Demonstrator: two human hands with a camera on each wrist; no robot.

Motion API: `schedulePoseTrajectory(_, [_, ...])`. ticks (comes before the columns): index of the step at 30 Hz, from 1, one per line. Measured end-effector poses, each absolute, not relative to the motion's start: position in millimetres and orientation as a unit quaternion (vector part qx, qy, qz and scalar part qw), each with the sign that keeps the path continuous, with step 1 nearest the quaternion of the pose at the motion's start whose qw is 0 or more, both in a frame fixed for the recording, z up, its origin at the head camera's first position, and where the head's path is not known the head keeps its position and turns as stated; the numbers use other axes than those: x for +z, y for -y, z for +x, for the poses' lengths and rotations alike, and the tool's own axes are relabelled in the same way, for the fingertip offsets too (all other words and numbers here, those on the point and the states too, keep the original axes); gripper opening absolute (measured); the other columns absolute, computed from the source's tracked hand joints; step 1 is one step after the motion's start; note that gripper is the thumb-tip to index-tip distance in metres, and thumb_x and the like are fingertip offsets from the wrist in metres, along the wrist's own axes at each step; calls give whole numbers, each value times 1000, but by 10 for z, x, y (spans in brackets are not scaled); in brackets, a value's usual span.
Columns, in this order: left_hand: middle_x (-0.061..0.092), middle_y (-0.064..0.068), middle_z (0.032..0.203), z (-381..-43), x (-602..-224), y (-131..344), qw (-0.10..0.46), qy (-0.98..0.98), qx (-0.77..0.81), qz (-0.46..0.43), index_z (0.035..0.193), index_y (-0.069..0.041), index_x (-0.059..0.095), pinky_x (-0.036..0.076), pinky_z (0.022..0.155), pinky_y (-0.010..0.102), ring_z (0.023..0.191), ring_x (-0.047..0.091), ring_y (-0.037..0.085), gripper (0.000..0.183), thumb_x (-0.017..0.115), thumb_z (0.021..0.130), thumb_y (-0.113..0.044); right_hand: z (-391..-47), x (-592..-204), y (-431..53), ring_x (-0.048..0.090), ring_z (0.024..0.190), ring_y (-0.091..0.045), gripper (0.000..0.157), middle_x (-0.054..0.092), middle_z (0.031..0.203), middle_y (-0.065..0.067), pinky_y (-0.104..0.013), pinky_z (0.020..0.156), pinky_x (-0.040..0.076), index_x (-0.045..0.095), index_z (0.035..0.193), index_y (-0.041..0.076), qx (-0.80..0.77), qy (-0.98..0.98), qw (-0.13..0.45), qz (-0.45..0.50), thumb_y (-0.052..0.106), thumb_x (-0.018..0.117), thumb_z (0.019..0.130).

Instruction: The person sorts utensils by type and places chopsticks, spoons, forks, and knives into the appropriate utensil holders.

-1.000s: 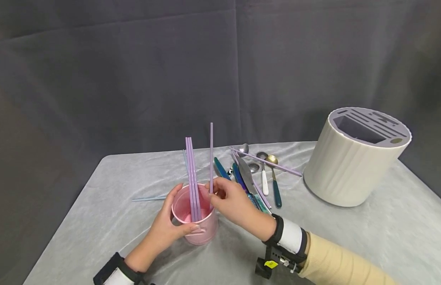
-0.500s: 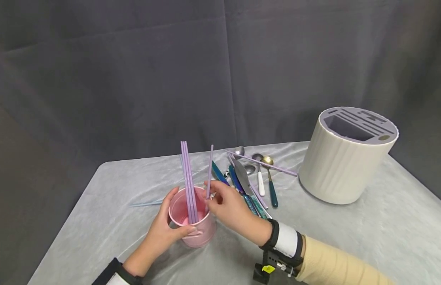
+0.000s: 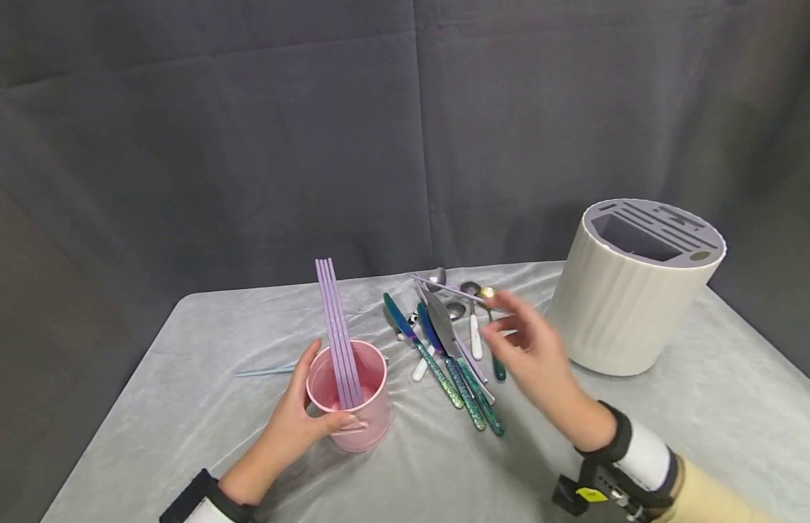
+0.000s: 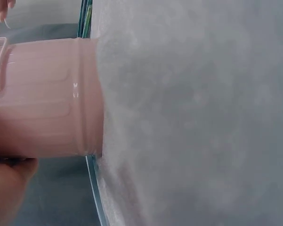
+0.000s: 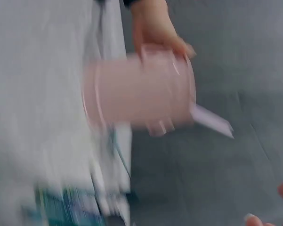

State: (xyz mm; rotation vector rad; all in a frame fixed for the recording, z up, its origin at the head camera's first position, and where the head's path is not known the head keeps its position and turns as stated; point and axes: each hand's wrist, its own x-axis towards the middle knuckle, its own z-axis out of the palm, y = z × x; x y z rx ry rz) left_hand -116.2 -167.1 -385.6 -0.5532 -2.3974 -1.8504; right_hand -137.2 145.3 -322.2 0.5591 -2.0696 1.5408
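Observation:
My left hand (image 3: 298,421) grips the side of a small pink bucket-shaped cup (image 3: 373,420), with the thumb along the near rim. Several purple chopsticks (image 3: 334,319) stand together in that cup, tilted to the left. Over the cutlery pile's right side, my right hand (image 3: 534,352) has thumb and fingers apart, and nothing shows between them. The end of a loose purple chopstick (image 3: 447,288) passes close to or behind its fingertips. In the blurred right wrist view, only a bit of the right fingertips (image 5: 254,220) shows at the lower corner.
Knives with teal handles (image 3: 460,378) and several spoons (image 3: 474,330) lie piled right of the cup. A pale blue chopstick (image 3: 264,372) lies behind it on the left. At the right stands a large white ribbed utensil holder (image 3: 623,312) with a slotted grey top.
The right hand has let go of a purple chopstick, which now leans beside the others in the cup. It has moved right, above the pile. The left hand keeps holding the cup.

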Motion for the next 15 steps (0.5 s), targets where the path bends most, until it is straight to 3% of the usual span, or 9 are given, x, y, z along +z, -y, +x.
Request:
schedulePoseTrajectory(5, [40, 29, 143, -1141, -3813, 1674, 21, 787, -593, -166, 153, 1, 8, 34, 101, 20, 132, 36, 40, 113, 86, 73, -16, -1398, -3032, -2138, 57, 106, -10, 43, 58, 122, 4, -17, 87, 44, 49, 128, -15, 543, 696, 429, 191, -10, 61, 87])
schedulePoseTrajectory(8, [41, 30, 142, -1132, -3809, 1682, 22, 791, -589, -164, 153, 2, 8, 35, 99, 19, 131, 38, 40, 112, 86, 74, -15, -1413, -2939, -2525, 46, 121, -17, 53, 46, 136, -2, -22, 98, 36, 44, 137, -10, 493, 704, 492, 140, 7, 63, 90])
schedulePoseTrajectory(11, [42, 31, 141, -1131, -3816, 1682, 26, 791, -588, -167, 153, 2, 8, 35, 97, 15, 130, 39, 41, 110, 85, 75, -15, -1432, -2916, -2843, 30, 134, -17, 69, 29, 150, -6, -24, 108, 23, 28, 149, -1, 477, 741, 469, 61, 20, 61, 92])
schedulePoseTrajectory(15, [41, 32, 141, -1141, -3827, 1664, 29, 783, -594, -181, 153, 2, 7, 34, 97, 13, 130, 38, 42, 110, 84, 77, -18, -1511, -2994, -3168, 3, 146, -12, 82, -1, 162, -4, -24, 115, 1, -3, 155, 9, 536, 768, 350, -27, 28, 53, 98])
